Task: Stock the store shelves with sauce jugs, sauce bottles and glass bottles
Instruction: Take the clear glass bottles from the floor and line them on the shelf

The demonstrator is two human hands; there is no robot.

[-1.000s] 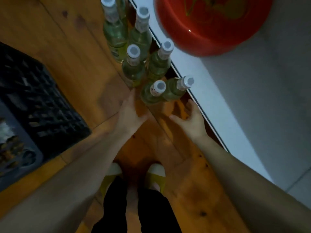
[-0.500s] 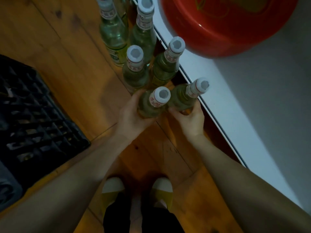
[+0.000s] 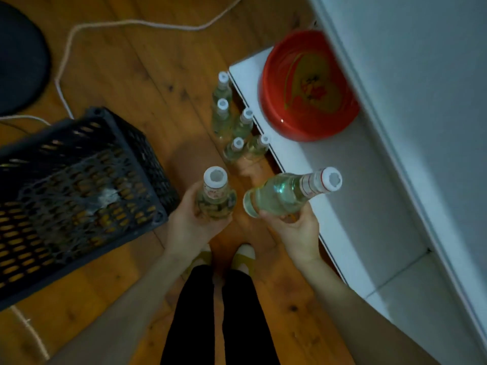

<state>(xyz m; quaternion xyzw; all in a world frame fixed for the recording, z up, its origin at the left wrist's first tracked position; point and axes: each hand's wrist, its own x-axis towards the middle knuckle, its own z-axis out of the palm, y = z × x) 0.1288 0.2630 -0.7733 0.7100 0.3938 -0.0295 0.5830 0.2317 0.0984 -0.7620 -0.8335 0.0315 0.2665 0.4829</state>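
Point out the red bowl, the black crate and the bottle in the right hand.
red bowl (image 3: 274,111), head view, left rim.
black crate (image 3: 79,196), head view, mesh wall.
tilted bottle (image 3: 279,196), head view, glass body.

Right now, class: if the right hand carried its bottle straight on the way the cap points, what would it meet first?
Probably the white shelf. The right hand tilts its bottle toward it, cap rightward. Depth is unclear, so the bottle might pass above the ledge.

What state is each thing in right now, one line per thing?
Left hand: holding an upright capped glass bottle.
Right hand: holding a tilted capped glass bottle.
Five capped glass bottles on the floor: standing upright.
Black plastic crate: open-topped.
Red bowl: upright.
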